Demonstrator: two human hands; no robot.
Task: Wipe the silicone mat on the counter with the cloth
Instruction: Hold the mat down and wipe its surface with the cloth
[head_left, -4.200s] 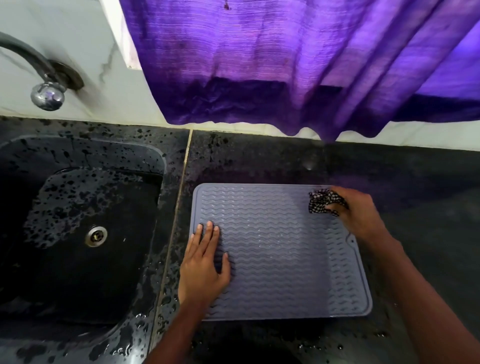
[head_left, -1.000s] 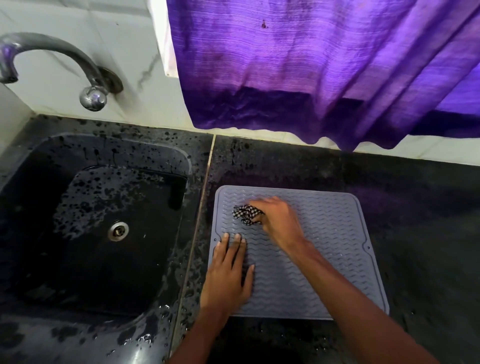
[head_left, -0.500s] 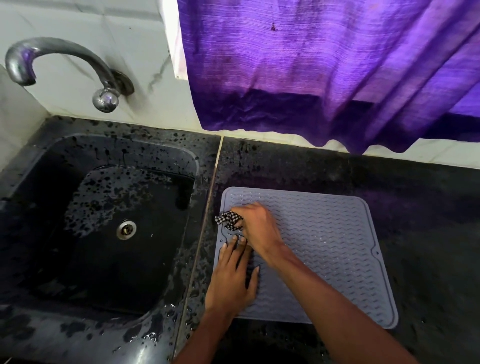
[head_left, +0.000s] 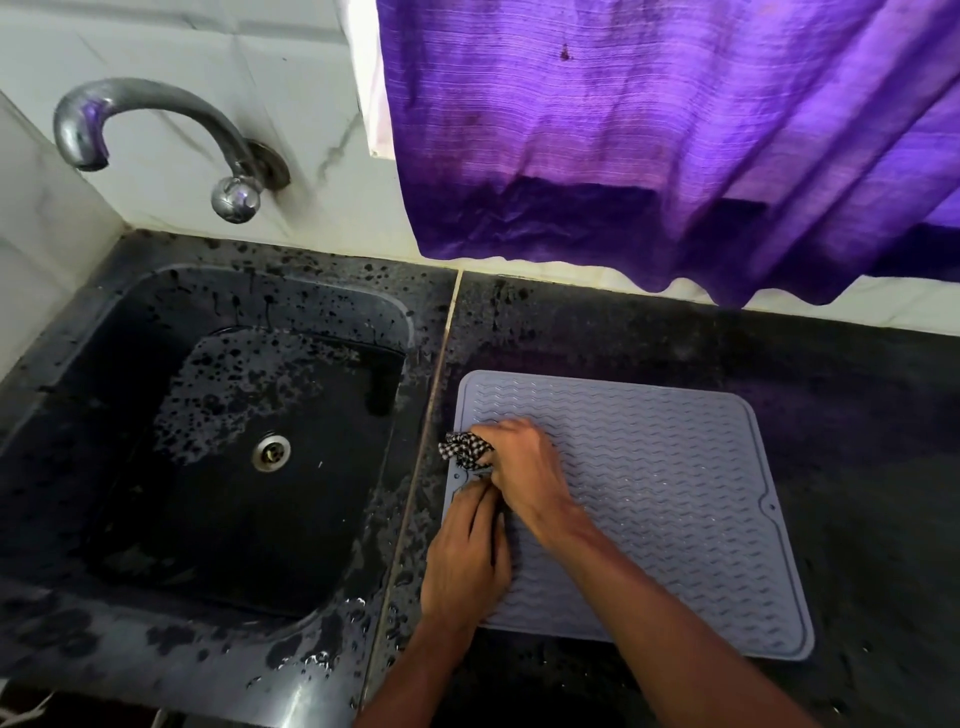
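- Checked black-and-white cloth (head_left: 464, 450), bunched up, is clenched in the right grip (head_left: 524, 467), which presses it onto the edge of the grey wavy-ribbed silicone mat (head_left: 675, 493).
- Just under that grip, the left grip (head_left: 467, 558) lies flat with its fingers straight. It grasps nothing and pins the mat to the black stone bench (head_left: 857, 415).
- Outward from both grips, small droplets seem to glint on the ribs.
- Wiping looks under way but unfinished; the stretch away from the grips likely needs more passes.
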